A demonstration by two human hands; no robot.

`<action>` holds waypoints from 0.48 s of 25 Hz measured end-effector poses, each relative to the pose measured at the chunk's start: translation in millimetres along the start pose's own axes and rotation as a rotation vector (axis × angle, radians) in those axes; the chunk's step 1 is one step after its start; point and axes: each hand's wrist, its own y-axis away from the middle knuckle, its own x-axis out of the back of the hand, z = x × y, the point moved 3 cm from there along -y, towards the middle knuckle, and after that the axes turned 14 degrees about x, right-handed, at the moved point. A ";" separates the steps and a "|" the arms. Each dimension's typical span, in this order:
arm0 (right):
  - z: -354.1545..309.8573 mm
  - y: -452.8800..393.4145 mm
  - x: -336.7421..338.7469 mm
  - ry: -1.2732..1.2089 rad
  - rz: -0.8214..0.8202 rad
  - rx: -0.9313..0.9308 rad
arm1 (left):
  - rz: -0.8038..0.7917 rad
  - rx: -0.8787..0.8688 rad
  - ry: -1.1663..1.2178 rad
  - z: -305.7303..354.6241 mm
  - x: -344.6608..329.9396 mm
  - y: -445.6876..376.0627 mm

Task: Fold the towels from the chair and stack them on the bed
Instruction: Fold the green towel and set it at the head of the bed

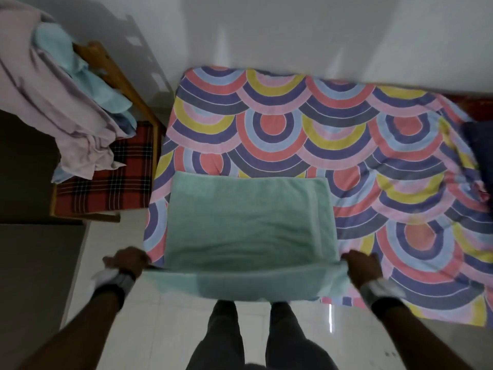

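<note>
lying flat on the bed (346, 134), green towel (248, 222), near edge hanging over the side. left grip (129, 260) and right grip (362, 265) each pinch one near corner. beyond the left grip: chair (106, 193) heaped with pink and blue towels (61, 102).

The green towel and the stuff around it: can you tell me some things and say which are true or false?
1. Both hands, left hand and right hand, grip the soft mint-green towel. True.
2. The towel lies on the wooden chair. False: it lies on the bed with the colourful arch-patterned sheet, its near edge hanging off.
3. Pale pink and light blue towels are heaped on the wooden chair with the red plaid cushion. True.
4. The chair stands right of the bed. False: left.
</note>
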 end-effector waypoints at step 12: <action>-158.4 -267.6 22.7 -0.278 0.168 0.130 | -0.060 -0.028 0.920 188.1 90.5 -214.1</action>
